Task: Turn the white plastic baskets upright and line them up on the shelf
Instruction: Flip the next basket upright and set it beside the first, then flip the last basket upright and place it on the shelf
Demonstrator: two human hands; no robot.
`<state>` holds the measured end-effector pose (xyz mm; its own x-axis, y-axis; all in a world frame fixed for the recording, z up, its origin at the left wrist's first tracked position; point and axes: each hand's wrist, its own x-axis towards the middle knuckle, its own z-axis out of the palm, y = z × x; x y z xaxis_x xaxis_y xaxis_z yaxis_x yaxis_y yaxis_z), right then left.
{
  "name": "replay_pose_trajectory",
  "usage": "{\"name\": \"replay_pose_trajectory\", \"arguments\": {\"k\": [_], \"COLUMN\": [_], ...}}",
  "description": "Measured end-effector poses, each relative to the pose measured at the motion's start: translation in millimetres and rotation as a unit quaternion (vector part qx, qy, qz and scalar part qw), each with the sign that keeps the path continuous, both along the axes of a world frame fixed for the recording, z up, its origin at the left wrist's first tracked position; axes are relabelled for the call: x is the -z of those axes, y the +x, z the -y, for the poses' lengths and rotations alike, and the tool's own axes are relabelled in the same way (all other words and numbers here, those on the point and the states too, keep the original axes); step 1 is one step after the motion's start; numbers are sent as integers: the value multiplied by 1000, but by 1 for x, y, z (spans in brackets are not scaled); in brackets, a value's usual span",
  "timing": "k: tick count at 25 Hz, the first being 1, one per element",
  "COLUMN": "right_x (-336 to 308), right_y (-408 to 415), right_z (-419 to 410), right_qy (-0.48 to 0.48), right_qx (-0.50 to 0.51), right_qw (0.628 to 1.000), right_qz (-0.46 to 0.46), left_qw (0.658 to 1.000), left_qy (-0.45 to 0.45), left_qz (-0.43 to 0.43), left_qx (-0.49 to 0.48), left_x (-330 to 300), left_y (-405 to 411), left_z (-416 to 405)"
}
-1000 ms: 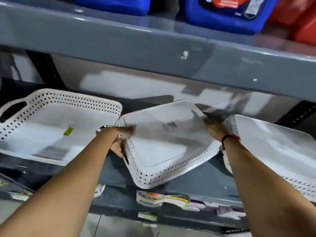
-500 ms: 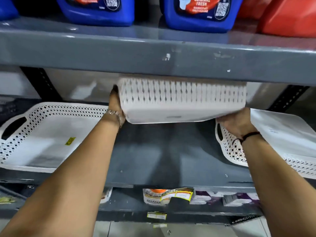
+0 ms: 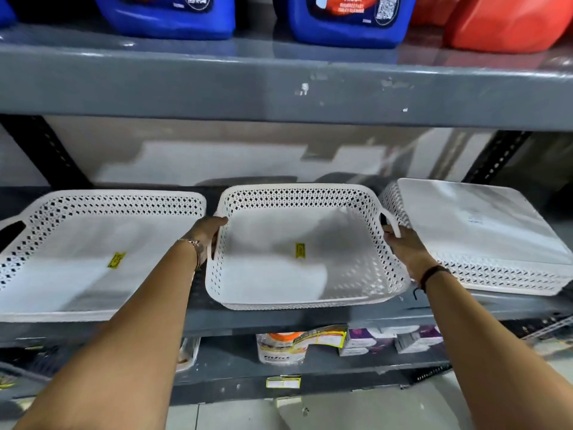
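Note:
Three white perforated plastic baskets stand on the grey shelf (image 3: 310,318). The left basket (image 3: 77,274) is upright, with a yellow sticker inside. The middle basket (image 3: 279,274) is upright too and rests on the shelf, also with a yellow sticker inside. My left hand (image 3: 206,235) grips its left handle and my right hand (image 3: 403,248) grips its right handle. The right basket (image 3: 477,231) lies upside down, its flat bottom facing up, close beside my right hand.
An upper shelf beam (image 3: 279,91) hangs low over the baskets, carrying blue jugs (image 3: 347,17) and red jugs (image 3: 502,23). Black perforated uprights (image 3: 52,150) stand at the back. Packaged goods (image 3: 310,342) sit on the shelf below.
The middle basket was upside down, then lifted and tipped on edge; now it sits upright on the shelf, both hands still on its sides.

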<state>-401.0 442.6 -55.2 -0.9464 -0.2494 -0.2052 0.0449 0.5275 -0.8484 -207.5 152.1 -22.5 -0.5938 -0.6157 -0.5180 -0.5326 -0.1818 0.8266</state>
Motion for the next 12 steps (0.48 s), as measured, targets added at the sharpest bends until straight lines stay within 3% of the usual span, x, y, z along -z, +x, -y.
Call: {"name": "replay_pose_trajectory", "arguments": {"k": [3, 6, 9, 12], "right_x": [7, 4, -16, -42], "right_y": [1, 7, 10, 1], "right_z": [2, 5, 11, 0], "right_qy": [53, 86, 98, 69], "right_qx": [-12, -38, -57, -55], "right_qw": [998, 993, 977, 962], "right_qz": [-42, -73, -181, -260], "left_qw": [1000, 998, 980, 941], "left_qy": [3, -50, -182, -329], "left_qz": [0, 39, 81, 70], "left_qx": [7, 17, 25, 38], "left_x": [4, 8, -9, -22], "left_y": [-3, -9, -23, -56], "left_z": [-3, -3, -15, -38]}}
